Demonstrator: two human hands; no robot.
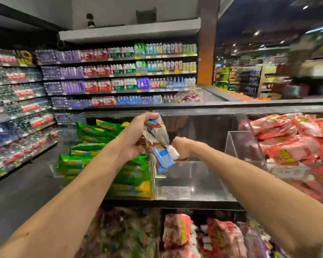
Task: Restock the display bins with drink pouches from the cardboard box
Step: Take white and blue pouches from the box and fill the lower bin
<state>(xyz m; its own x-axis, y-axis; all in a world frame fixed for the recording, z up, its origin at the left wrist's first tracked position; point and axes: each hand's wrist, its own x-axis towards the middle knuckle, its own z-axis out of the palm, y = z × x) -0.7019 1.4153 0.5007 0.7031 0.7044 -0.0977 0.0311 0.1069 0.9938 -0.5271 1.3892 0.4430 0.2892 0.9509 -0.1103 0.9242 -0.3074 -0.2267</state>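
Note:
My left hand [136, 135] grips a bunch of brown, white and blue drink pouches [158, 140], spouts pointing down, above a clear acrylic display bin [190, 181] in the middle of the shelf. That bin holds no pouches that I can see. My right hand [181, 148] is curled beside the white cap of the lowest pouch, at the bin's back edge; whether it pinches the pouch is unclear. The cardboard box is out of view.
Green pouches [108, 161] fill the bin to the left and red pouches [291, 142] the bin to the right. More pink and dark packs [179, 231] lie in the lower tier. Bottled-water shelves [117, 75] line the aisle behind and to the left.

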